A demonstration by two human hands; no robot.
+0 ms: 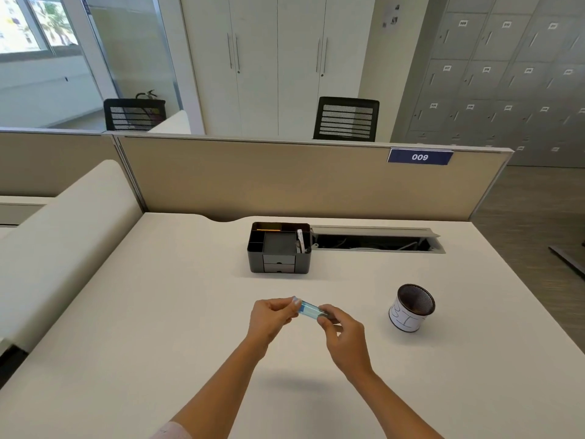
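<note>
A small flat blue see-through object point(310, 310) is held between both hands above the middle of the white desk point(158, 312). My left hand point(272, 316) pinches its left end with thumb and fingertips. My right hand point(342, 335) pinches its right end, where a darker part is half hidden under the fingers. A black desk organizer point(278, 251) with two small drawers and several compartments stands behind the hands. A black mesh cup point(411, 307) wrapped in white paper with handwriting stands to the right.
An open cable tray point(376, 240) is set into the desk beside the organizer. A beige partition point(285, 179) with a blue "009" label point(420, 157) closes the far edge. Two black chairs, white cabinets and grey lockers stand beyond it.
</note>
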